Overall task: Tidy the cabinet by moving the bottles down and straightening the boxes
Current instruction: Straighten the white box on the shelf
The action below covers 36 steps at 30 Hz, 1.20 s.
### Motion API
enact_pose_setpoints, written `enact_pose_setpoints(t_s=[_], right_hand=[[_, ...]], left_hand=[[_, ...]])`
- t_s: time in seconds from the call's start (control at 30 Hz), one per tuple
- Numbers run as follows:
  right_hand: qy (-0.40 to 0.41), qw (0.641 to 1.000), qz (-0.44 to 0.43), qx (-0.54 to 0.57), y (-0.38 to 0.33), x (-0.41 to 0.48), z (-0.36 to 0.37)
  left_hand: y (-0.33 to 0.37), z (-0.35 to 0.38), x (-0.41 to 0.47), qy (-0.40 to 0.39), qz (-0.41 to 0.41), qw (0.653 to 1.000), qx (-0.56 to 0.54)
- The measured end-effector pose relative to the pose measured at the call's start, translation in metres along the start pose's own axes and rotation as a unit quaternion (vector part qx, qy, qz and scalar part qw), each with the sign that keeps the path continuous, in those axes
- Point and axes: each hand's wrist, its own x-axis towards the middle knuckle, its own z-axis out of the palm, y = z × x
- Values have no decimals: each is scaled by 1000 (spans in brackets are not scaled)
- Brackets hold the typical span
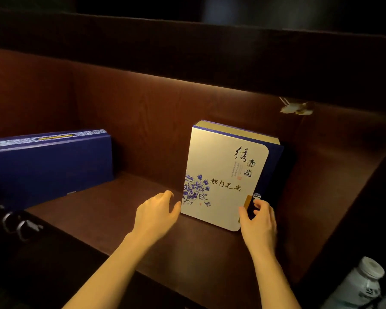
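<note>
The white box is stood upright, long axis vertical — flanked low by both hands: left hand spread open at its left edge, right hand loosely curled on its right corner.

Both forearms bare (no sleeves, rings or watch).

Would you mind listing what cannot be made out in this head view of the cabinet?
- White plastic bottle: cut off by the bottom-right edge; label blurred.
- Dark blue flat box: left end cut off by the frame; gold label too small.
- Pale object under the upper shelf: blurred, unidentifiable.
- Right hand covers the white floral box's lower right corner.
</note>
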Motion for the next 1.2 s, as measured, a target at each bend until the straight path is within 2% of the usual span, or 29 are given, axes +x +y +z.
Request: enact_pose_setpoints(t_s=[0.13, 0.3, 0.47, 0.57, 0.8, 1.2], right_hand=[[57, 995, 41, 64, 7, 28, 17], [60, 988, 103, 98, 9, 45, 35], [37, 982, 133, 125, 13, 57, 50], [38, 979, 153, 126, 17, 63, 55], [44, 980, 162, 105, 26, 72, 63], [91, 983, 155, 49, 22, 65, 60]], left_hand=[[2, 34, 40, -17, -31, 997, -74], [5, 68, 71, -69, -75, 978, -182], [4, 85, 96, -119, -120, 928, -332], [4, 92, 105, -135, -145, 901, -387], [2, 105, 119, -154, -107, 892, -410], [7, 92, 119, -99, -107, 927, -344]])
